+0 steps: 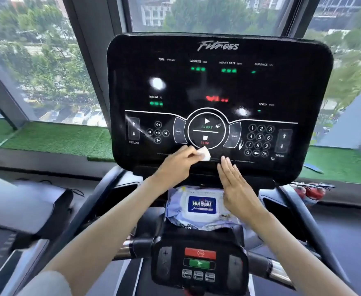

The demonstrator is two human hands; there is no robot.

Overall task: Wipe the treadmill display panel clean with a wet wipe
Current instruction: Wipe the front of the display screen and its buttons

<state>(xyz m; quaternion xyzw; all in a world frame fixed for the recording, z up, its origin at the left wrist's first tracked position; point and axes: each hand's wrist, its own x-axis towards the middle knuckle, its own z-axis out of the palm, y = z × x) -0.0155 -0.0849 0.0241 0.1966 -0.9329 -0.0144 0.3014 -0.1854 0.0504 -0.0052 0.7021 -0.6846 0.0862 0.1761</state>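
The black treadmill display panel (pixel 218 86) fills the upper middle of the head view, with lit green and red readouts and a START/STOP ring. My left hand (pixel 176 163) pinches a folded white wet wipe (pixel 204 154) against the panel's lower edge, just under the STOP mark. My right hand (pixel 234 184) hovers flat with straight fingers, fingertips near the panel's bottom rim, holding nothing. A pack of wet wipes (pixel 201 205) with a blue label lies on the console shelf below both hands.
A lower control block (pixel 200 263) with red and green buttons sits between the handlebars (pixel 275 270). Windows and green artificial turf (pixel 53 135) lie behind the panel. A dark bag (pixel 53 208) rests at the left.
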